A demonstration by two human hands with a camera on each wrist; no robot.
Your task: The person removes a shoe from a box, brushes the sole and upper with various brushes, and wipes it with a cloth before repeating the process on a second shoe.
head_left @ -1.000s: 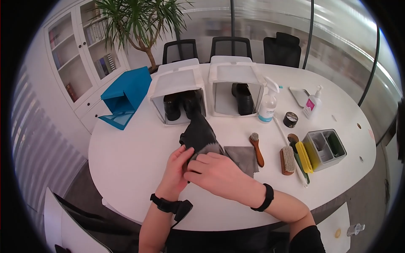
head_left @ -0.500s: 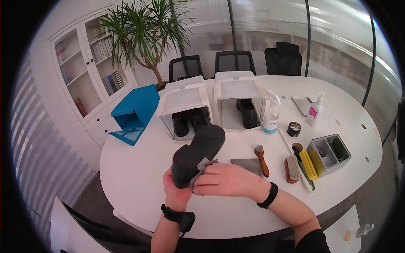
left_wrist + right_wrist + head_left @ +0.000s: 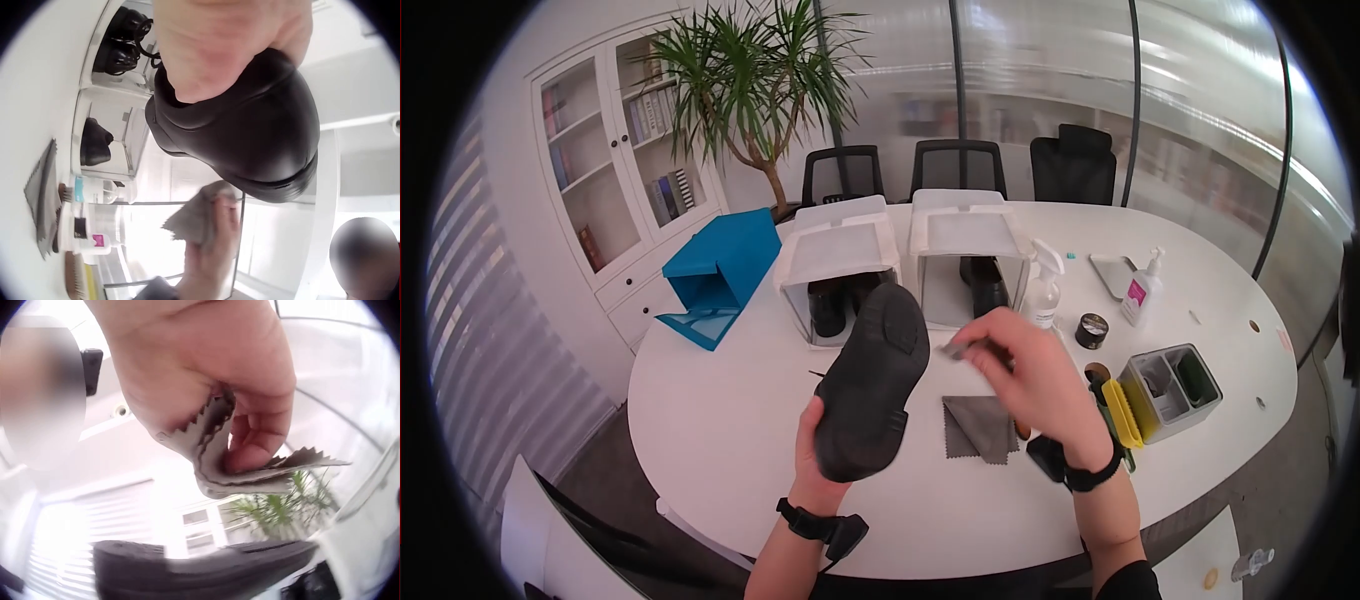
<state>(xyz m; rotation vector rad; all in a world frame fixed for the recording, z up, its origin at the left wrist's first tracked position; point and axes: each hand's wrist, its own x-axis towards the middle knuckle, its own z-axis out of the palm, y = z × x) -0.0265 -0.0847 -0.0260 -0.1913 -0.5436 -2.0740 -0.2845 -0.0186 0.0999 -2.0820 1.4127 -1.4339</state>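
Observation:
A black shoe (image 3: 868, 385) is held up over the table by my left hand (image 3: 812, 462), its sole facing the head camera. In the left wrist view the left hand (image 3: 231, 44) grips the shoe (image 3: 250, 131) at its opening. My right hand (image 3: 1040, 385) is apart from the shoe, to its right, pinching a folded grey cloth (image 3: 956, 350). Zigzag edges of that cloth (image 3: 215, 469) show under the right hand (image 3: 206, 369) in the right wrist view. A second grey cloth (image 3: 980, 428) lies on the table, partly folded.
Two white boxes (image 3: 840, 255) with black shoes inside stand at the back, beside an open blue box (image 3: 735, 260). To the right are a spray bottle (image 3: 1042, 295), a black jar (image 3: 1091, 331), a pump bottle (image 3: 1140, 290), a yellow brush (image 3: 1122, 414) and a grey caddy (image 3: 1170, 400).
My right hand has moved away from the shoe to the right, taking the cloth with it. The shoe has turned in my left hand, so its sole now faces the head camera.

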